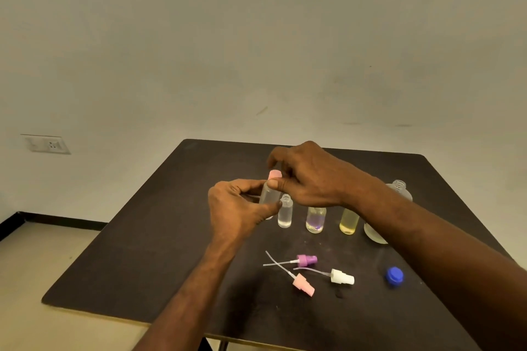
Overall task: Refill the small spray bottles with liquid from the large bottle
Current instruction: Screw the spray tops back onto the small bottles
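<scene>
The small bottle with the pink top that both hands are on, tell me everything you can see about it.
The small spray bottle is a slim clear cylinder, plastic by its look, with a pale pink spray top on its neck. It leans slightly, at the left end of the bottle row; whether it touches the table is hidden. The left hand grips its body and the right hand pinches the pink top. Any liquid inside cannot be made out.

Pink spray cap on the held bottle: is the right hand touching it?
Touching. The head view shows the right hand with its thumb and fingers against the pink spray cap.
</scene>
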